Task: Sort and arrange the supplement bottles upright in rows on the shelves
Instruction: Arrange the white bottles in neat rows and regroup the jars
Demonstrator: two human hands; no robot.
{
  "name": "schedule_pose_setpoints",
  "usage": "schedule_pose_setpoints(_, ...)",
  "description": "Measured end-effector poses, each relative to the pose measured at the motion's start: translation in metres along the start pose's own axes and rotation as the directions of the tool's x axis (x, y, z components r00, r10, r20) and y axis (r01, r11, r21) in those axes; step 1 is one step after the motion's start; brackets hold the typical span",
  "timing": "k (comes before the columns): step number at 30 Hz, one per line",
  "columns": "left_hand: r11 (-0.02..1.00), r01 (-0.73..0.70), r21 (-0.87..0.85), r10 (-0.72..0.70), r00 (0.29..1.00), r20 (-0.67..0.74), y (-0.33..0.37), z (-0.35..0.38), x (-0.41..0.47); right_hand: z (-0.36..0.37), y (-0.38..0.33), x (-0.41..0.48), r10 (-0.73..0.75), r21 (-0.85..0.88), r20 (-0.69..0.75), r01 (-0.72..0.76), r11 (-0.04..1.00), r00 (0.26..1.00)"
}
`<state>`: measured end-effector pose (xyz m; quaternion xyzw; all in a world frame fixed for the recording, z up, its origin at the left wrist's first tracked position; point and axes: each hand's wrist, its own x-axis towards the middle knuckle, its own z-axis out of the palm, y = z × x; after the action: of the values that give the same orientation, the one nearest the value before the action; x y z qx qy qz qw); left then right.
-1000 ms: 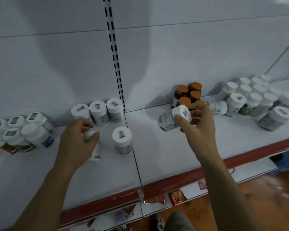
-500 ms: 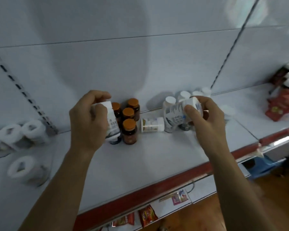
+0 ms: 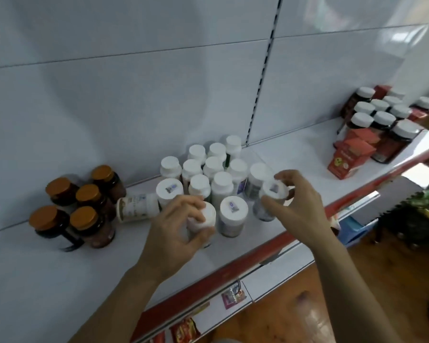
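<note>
placing step: the left hand (image 3: 181, 226) grips a white-capped bottle (image 3: 204, 217) upright at the front of the white cluster (image 3: 216, 167) on the shelf (image 3: 60, 268), the right hand (image 3: 297, 204) pinches a second bottle (image 3: 273, 194) by the cap at the cluster's right edge; next, probably, seat both in line and release.

Legible text: none; print on the tipped bottle (image 3: 136, 206), stickers on the white caps (image 3: 170, 188) right of it, and red boxes (image 3: 344, 162) farther right all blurred.
</note>
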<state>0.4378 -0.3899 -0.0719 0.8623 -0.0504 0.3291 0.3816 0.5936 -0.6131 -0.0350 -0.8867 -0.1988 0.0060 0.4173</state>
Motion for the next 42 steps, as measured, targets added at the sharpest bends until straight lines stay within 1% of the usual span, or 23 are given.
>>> schedule_pose_setpoints(2, 0.999, 0.038, -0.032, -0.038, 0.999, -0.001, -0.003, 0.009, 0.001, 0.006, 0.0, 0.002, -0.03, -0.024, 0.039, 0.031, 0.999, 0.999)
schedule_pose_setpoints(4, 0.999, 0.043, -0.025, -0.043, 0.999, 0.034, -0.002, 0.011, 0.008, 0.009, -0.005, 0.006, -0.052, -0.043, 0.012, 0.052, 0.998, 0.999)
schedule_pose_setpoints(6, 0.998, -0.022, 0.052, 0.019, 0.998, 0.061, 0.002, 0.004, 0.015, 0.007, -0.017, 0.014, -0.105, -0.101, -0.045, 0.1, 0.99, 0.993)
schedule_pose_setpoints(7, 0.992, -0.057, 0.116, 0.052, 0.998, 0.043, 0.004, -0.002, 0.019, 0.007, -0.025, 0.02, -0.142, -0.159, -0.046, 0.133, 0.978, 0.989)
schedule_pose_setpoints(8, 0.981, -0.068, 0.184, 0.069, 0.998, -0.001, 0.005, -0.009, 0.023, 0.007, -0.033, 0.027, -0.181, -0.227, -0.017, 0.173, 0.958, 0.983)
schedule_pose_setpoints(9, 0.967, -0.042, 0.25, 0.059, 0.996, -0.06, 0.003, -0.017, 0.028, 0.008, -0.042, 0.035, -0.21, -0.292, 0.04, 0.213, 0.932, 0.977)
schedule_pose_setpoints(11, 0.934, 0.079, 0.348, -0.033, 0.99, -0.137, -0.005, -0.034, 0.036, 0.013, -0.056, 0.052, -0.218, -0.383, 0.177, 0.271, 0.883, 0.96)
schedule_pose_setpoints(12, 0.917, 0.133, 0.376, -0.09, 0.987, -0.13, -0.01, -0.041, 0.04, 0.017, -0.061, 0.06, -0.199, -0.416, 0.243, 0.287, 0.863, 0.95)
schedule_pose_setpoints(13, 0.907, 0.153, 0.393, -0.127, 0.988, -0.091, -0.015, -0.046, 0.043, 0.021, -0.065, 0.067, -0.163, -0.446, 0.308, 0.294, 0.845, 0.937)
schedule_pose_setpoints(15, 0.899, 0.11, 0.424, -0.142, 0.989, 0.043, -0.023, -0.049, 0.051, 0.03, -0.067, 0.075, -0.082, -0.484, 0.398, 0.285, 0.827, 0.914)
schedule_pose_setpoints(17, 0.875, 0.064, 0.479, -0.186, 0.96, 0.212, -0.025, -0.043, 0.062, 0.035, -0.065, 0.079, -0.057, -0.481, 0.399, 0.262, 0.837, 0.915)
schedule_pose_setpoints(18, 0.854, 0.062, 0.517, -0.23, 0.936, 0.267, -0.026, -0.039, 0.066, 0.036, -0.064, 0.079, -0.064, -0.467, 0.384, 0.253, 0.847, 0.921)
schedule_pose_setpoints(19, 0.835, 0.068, 0.546, -0.265, 0.919, 0.291, -0.027, -0.035, 0.069, 0.036, -0.063, 0.077, -0.082, -0.445, 0.361, 0.249, 0.86, 0.929)
schedule_pose_setpoints(20, 0.824, 0.071, 0.562, -0.274, 0.919, 0.285, -0.028, -0.031, 0.07, 0.036, -0.061, 0.075, -0.111, -0.415, 0.331, 0.251, 0.874, 0.937)
schedule_pose_setpoints(23, 0.815, 0.086, 0.574, -0.233, 0.954, 0.188, -0.028, -0.021, 0.072, 0.03, -0.059, 0.068, -0.242, -0.293, 0.173, 0.284, 0.913, 0.955)
schedule_pose_setpoints(26, 0.837, 0.151, 0.526, -0.244, 0.963, 0.112, -0.022, -0.017, 0.07, 0.022, -0.065, 0.062, -0.357, -0.179, -0.005, 0.35, 0.92, 0.934)
schedule_pose_setpoints(28, 0.891, 0.228, 0.394, -0.25, 0.968, 0.006, -0.015, -0.026, 0.062, 0.017, -0.077, 0.055, -0.372, -0.112, -0.083, 0.362, 0.925, 0.924)
schedule_pose_setpoints(29, 0.92, 0.276, 0.277, -0.263, 0.961, -0.085, -0.01, -0.036, 0.056, 0.017, -0.085, 0.051, -0.365, -0.064, -0.12, 0.36, 0.931, 0.923)
schedule_pose_setpoints(31, 0.945, 0.326, 0.032, -0.308, 0.917, -0.254, 0.005, -0.063, 0.044, 0.02, -0.102, 0.043, -0.34, 0.059, -0.168, 0.354, 0.933, 0.925)
schedule_pose_setpoints(33, 0.947, 0.296, -0.126, -0.322, 0.868, -0.378, 0.024, -0.097, 0.03, 0.031, -0.124, 0.036, -0.317, 0.166, -0.16, 0.342, 0.925, 0.935)
schedule_pose_setpoints(36, 0.939, 0.225, -0.259, -0.325, 0.825, -0.462, 0.042, -0.152, 0.0, 0.064, -0.163, 0.019, -0.307, 0.28, -0.105, 0.324, 0.904, 0.946)
schedule_pose_setpoints(39, 0.942, 0.207, -0.265, -0.324, 0.773, -0.545, 0.049, -0.214, -0.046, 0.106, -0.211, -0.008, -0.342, 0.377, -0.102, 0.354, 0.856, 0.934)
schedule_pose_setpoints(42, 0.941, 0.243, -0.238, -0.339, 0.674, -0.656, 0.05, -0.275, -0.105, 0.153, -0.264, -0.043, -0.4, 0.456, -0.046, 0.376, 0.807, 0.915)
